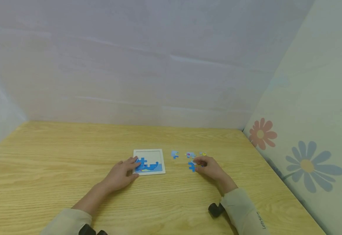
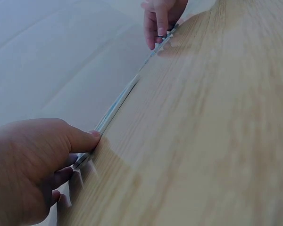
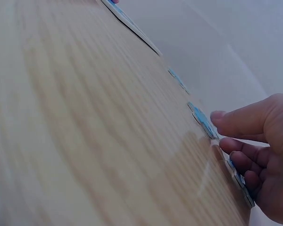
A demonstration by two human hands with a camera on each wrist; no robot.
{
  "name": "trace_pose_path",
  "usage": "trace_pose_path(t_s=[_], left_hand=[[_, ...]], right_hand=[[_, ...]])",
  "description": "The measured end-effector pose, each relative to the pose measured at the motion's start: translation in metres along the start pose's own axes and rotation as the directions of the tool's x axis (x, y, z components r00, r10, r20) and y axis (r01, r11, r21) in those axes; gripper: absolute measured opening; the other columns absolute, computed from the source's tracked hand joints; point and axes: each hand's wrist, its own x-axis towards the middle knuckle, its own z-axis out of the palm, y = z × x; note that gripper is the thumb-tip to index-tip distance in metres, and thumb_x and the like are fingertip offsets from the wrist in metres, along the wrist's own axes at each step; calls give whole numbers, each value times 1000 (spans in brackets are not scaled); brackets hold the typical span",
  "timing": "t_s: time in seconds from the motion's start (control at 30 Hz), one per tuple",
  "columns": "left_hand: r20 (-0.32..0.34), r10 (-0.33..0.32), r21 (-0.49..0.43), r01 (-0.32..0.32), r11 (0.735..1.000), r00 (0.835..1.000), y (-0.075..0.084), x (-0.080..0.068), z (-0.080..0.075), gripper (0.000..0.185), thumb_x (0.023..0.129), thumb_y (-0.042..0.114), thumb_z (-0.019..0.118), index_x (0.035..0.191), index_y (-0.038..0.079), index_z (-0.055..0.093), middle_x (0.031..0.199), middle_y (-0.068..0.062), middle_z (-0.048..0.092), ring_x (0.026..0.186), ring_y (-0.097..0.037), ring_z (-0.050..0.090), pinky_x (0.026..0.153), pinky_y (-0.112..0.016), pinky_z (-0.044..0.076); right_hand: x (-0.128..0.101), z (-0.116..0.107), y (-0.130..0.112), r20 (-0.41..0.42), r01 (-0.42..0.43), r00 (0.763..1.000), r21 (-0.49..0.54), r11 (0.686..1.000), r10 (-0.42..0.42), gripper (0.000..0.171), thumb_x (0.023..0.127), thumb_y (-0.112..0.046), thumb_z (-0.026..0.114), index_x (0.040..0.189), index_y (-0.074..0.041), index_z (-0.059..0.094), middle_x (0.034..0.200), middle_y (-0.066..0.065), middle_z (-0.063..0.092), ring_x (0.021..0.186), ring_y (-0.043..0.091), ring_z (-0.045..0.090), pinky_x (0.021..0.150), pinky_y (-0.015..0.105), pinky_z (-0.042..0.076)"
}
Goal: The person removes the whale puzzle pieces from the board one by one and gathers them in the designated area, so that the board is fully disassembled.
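Note:
My left hand (image 1: 120, 174) rests at the lower left corner of a white-framed puzzle tray (image 1: 163, 163). Its fingers reach over the frame onto the fitted blue pieces (image 1: 148, 167), and its thumb lies at the near edge. In the left wrist view, the tray appears edge-on beside the left thumb. To the right of the tray, my right hand (image 1: 210, 168) pinches the edge of a blue puzzle piece (image 1: 191, 166) between thumb and fingers, low over the table. The right wrist view has the thumb and fingertips at that piece's end (image 3: 202, 120). Another piece (image 3: 240, 183) lies under the curled fingers.
Behind the right hand lie a light blue piece (image 1: 174, 154), a piece with a pink mark (image 1: 190, 154) and a piece with a yellow figure (image 1: 204, 153). The wooden table (image 1: 165, 202) meets a pale back wall and a flower-printed right wall (image 1: 311, 107).

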Motion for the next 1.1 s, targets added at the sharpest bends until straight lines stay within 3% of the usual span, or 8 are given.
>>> trace_pose_path(t_s=[0.13,0.43,0.7,0.9,1.1], left_hand=[[-7,-2,0,2,1000,1000,-1,1,2,44,80,18,60,119,0,51,128,-21,38,118,-35,32,92,-54,21],[-25,7,-26,-8,1000,1000,-3,2,4,42,80,16,60,118,0,52,127,-21,39,117,-36,33,92,-53,22],[-29,-9,-43,7,999,1000,-7,3,9,43,79,20,61,118,1,53,129,-20,37,118,-35,32,93,-53,21],[-64,-54,-102,47,994,996,-8,4,10,47,79,21,62,120,2,51,131,-20,34,121,-38,25,93,-53,22],[-101,-77,-23,75,997,992,-8,2,8,46,80,22,59,120,2,51,129,-22,35,119,-43,23,91,-58,18]], right_hand=[[1,0,2,-20,7,1000,60,998,-6,30,81,-10,60,108,1,57,91,8,54,82,21,48,70,31,43],[3,1,-1,-113,3,994,59,998,4,24,83,-6,56,106,2,57,82,7,54,71,19,48,56,27,43],[5,1,-5,-176,-17,984,48,999,26,23,83,-8,58,105,-1,58,84,5,54,78,19,49,66,30,41],[7,7,-22,-129,73,989,30,997,-69,27,82,-10,58,106,3,57,86,8,57,78,22,50,66,32,43],[8,16,-51,-34,153,988,16,988,-153,28,84,-9,56,109,5,55,90,11,57,81,24,50,65,31,43]])
